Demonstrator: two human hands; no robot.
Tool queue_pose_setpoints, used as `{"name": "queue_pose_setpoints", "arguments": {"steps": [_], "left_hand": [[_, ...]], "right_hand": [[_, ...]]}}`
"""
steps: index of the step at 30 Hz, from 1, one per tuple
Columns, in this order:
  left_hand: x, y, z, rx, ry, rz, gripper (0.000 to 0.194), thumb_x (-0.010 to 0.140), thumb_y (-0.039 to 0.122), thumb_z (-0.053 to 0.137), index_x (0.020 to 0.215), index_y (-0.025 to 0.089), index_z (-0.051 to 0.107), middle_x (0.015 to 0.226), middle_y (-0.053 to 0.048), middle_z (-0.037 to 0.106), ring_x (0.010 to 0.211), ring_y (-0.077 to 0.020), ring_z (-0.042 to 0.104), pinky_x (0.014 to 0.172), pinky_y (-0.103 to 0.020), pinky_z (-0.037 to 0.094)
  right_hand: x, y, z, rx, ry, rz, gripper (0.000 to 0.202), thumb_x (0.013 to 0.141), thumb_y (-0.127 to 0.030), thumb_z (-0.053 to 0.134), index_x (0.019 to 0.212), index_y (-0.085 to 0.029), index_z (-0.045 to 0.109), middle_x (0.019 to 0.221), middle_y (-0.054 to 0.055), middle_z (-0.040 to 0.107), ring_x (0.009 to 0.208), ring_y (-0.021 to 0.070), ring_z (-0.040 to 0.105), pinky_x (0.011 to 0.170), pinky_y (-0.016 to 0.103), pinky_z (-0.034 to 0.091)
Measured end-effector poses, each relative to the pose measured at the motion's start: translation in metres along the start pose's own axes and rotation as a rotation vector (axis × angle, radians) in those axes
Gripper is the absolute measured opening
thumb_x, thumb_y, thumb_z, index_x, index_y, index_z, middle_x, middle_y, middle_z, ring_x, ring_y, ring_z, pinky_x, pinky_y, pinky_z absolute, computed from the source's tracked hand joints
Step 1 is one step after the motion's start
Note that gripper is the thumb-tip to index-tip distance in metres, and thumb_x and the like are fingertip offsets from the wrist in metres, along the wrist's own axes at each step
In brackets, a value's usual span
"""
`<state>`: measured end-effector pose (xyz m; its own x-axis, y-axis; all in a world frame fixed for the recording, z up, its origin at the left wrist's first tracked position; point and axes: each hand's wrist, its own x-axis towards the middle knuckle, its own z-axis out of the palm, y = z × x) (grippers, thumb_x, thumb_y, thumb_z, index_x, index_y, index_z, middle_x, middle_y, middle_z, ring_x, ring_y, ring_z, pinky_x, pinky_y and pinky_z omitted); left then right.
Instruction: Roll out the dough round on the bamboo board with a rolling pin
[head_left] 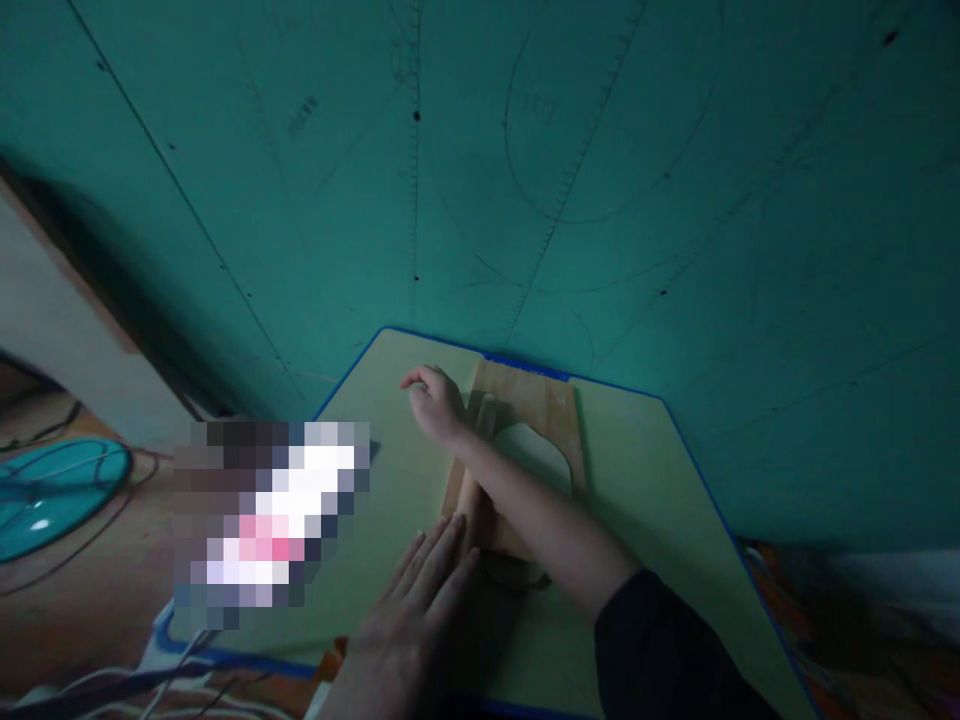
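A wooden rolling pin (470,497) lies lengthwise along the left part of a wooden board (529,385). Beside it on the board is a flattened pale sheet (534,448) that looks like rolled dough, partly hidden by my right forearm. My left hand (420,595) rests with its fingers stretched flat at the near end of the pin. Reaching across from the right, my right hand (436,402) is over the far part of the pin, its fingers loosely bent and pointing left, not wrapped round it. A rounded edge (525,577) shows below the board; its kind is unclear.
The board lies on a pale table (630,480) with a blue rim, against a green wall (465,200) with drawn lines. A blurred-out, glowing object (292,510) is at the table's left. Cables (180,680) and a turquoise round item (64,490) are further left.
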<state>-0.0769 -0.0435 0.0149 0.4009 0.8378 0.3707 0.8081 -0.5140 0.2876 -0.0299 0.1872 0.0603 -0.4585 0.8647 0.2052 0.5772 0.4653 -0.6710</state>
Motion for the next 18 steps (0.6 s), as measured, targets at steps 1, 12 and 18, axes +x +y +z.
{"name": "queue_pose_setpoints", "arguments": {"steps": [1,12,18], "left_hand": [[0.002,0.001,0.005,0.015,0.004,0.017,0.057,0.092,0.007,0.046,0.148,0.017,0.048,0.16,-0.018,0.039,0.148,-0.0301,0.038,0.116,-0.049,0.045],[0.041,0.035,0.015,-0.076,-0.096,0.171,0.045,0.09,0.01,0.054,0.133,0.021,0.061,0.149,-0.011,0.056,0.151,-0.0377,0.029,0.118,-0.066,0.033],[0.073,0.04,0.017,-0.106,-0.068,0.155,0.033,0.099,0.015,0.047,0.127,0.019,0.064,0.139,-0.01,0.064,0.14,-0.0285,0.049,0.122,-0.059,0.03]], "right_hand": [[-0.002,0.002,-0.007,-0.013,0.007,-0.032,0.03,0.083,-0.002,0.041,0.09,-0.02,0.064,0.103,0.005,0.068,0.104,0.0172,0.061,0.093,0.026,0.045],[-0.05,0.08,-0.081,-0.27,-0.04,0.055,0.028,0.09,-0.007,0.043,0.095,-0.021,0.067,0.106,0.005,0.07,0.106,0.0179,0.064,0.094,0.029,0.047],[-0.06,0.082,-0.08,-0.499,-0.049,0.046,0.032,0.096,-0.018,0.047,0.12,-0.018,0.068,0.132,0.014,0.063,0.129,0.026,0.052,0.113,0.043,0.034]]}}
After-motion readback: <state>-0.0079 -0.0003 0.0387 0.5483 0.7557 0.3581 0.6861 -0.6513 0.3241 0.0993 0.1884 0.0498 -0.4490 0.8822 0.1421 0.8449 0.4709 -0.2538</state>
